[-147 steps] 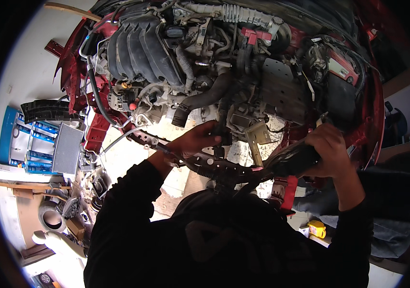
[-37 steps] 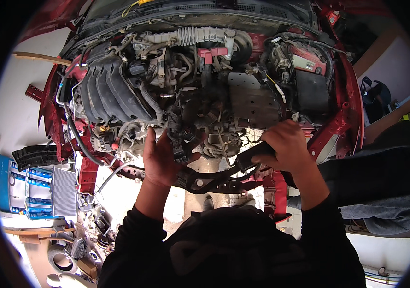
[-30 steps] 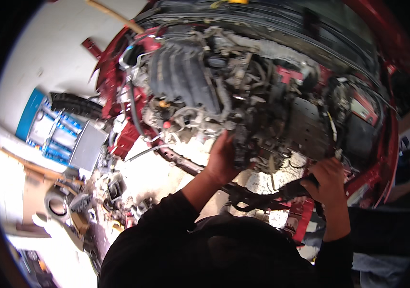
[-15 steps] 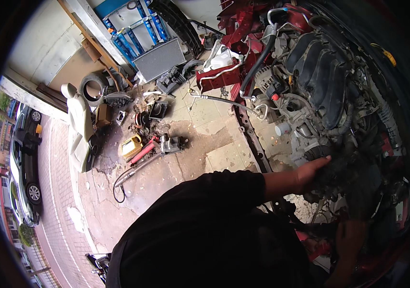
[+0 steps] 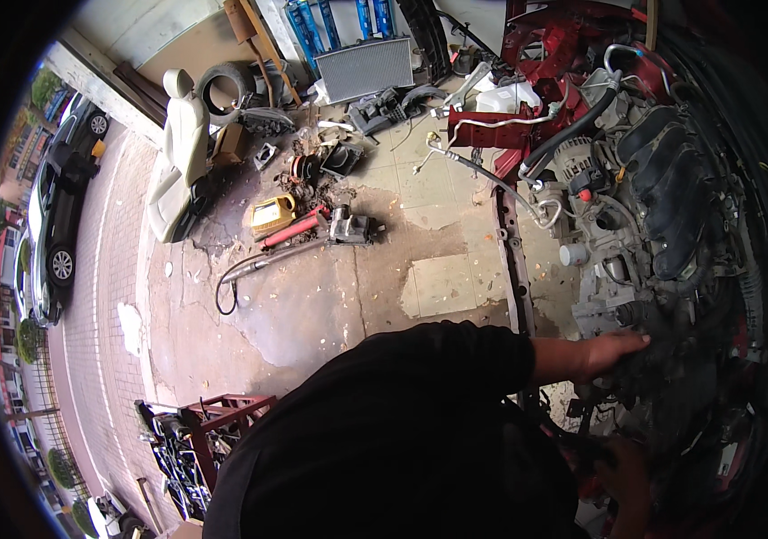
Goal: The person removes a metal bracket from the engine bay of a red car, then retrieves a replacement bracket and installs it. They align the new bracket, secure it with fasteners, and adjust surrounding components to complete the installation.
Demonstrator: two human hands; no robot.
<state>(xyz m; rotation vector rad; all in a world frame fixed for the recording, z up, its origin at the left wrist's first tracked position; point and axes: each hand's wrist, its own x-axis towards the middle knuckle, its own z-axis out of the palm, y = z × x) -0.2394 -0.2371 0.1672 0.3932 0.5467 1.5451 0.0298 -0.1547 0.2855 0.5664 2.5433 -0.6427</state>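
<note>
In the car's open engine bay, at the right, my left hand reaches in from a black sleeve. Its thumb points right along the top of a dark part, and the other fingers curl down out of sight against it. What exactly this part is stays lost in shadow. Nearer to me, my right hand is low in the dark beside the same area; its fingers are too dim to read. Just beyond my left hand lies the engine, with a black ribbed intake manifold on top and a white cylindrical filter on its side.
A bare metal crossbar runs along the car's front, near red body panels. On the floor left of it lie a red floor jack, a yellow jug, a radiator, a seat and a tire. A red-framed tool rack stands lower left.
The whole view has shifted, bringing the tool rack into sight. Against the engine, my left hand has come nearer to me. My right hand has moved left, closer to my body.
</note>
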